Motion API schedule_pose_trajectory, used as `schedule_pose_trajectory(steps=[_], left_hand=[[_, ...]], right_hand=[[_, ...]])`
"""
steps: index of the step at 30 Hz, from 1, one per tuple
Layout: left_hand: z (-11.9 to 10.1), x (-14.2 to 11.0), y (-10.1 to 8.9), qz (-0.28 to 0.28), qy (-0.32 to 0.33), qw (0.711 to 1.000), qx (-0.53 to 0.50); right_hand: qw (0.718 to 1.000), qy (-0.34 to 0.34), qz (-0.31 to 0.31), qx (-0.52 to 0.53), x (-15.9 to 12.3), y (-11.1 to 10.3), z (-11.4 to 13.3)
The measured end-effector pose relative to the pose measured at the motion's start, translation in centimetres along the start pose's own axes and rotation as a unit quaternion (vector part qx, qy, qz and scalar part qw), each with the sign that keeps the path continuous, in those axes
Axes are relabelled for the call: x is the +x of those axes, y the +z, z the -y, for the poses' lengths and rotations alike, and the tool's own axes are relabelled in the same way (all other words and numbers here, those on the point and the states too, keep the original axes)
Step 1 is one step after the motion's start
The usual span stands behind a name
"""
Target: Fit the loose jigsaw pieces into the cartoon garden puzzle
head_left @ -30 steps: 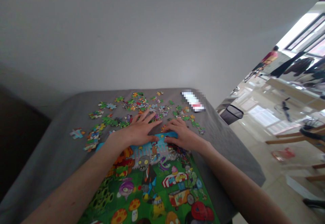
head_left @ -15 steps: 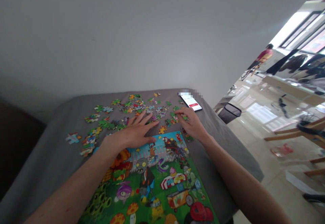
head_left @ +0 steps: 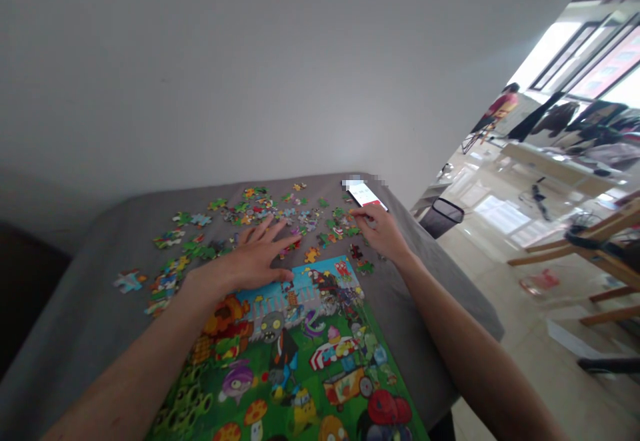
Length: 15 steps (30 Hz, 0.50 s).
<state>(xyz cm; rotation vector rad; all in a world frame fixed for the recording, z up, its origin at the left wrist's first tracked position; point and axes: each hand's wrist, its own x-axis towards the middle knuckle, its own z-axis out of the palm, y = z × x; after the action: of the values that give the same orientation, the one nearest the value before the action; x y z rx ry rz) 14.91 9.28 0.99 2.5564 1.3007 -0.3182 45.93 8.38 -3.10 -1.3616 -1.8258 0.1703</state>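
Note:
A large printed puzzle picture [head_left: 295, 361] lies on the table, showing cartoon zombies, mushrooms and plants on green. My left hand [head_left: 255, 254] rests palm down over its top edge, fingers spread, fingertips among loose jigsaw pieces [head_left: 250, 211]. Beyond the picture's top right corner is my right hand [head_left: 379, 231], its fingers bent and drawn together at the right side of the scattered pieces. Whatever is between those fingertips, if anything, is too small to make out. Just below them lie several green and red pieces [head_left: 337, 229].
A phone [head_left: 367, 194] with a lit screen lies at the table's back right, close to my right hand. Grey cloth [head_left: 120, 241] covers the table, which stands against a pale wall [head_left: 250, 81]. On the floor at right are a dark mesh bin [head_left: 443, 217] and wooden furniture [head_left: 580, 241].
My right hand has moved away from me and slightly right, close to the phone's lower end, uncovering pieces below it. My left hand stays in place; the whole view has shifted a little.

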Motion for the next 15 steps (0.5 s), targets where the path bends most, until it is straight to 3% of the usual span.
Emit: schedule_pose_trajectory(steps=[10,15], left_hand=[[-1.10,-0.06,0.47,-0.027,0.035,0.999,0.006],[-0.97,-0.05,0.67,-0.024,0.037,0.999,-0.002]], right_hand=[[0.999,-0.030,0.034,-0.015,-0.15,0.24,0.06],[0.993,-0.050,0.100,-0.039,-0.42,0.44,0.52]])
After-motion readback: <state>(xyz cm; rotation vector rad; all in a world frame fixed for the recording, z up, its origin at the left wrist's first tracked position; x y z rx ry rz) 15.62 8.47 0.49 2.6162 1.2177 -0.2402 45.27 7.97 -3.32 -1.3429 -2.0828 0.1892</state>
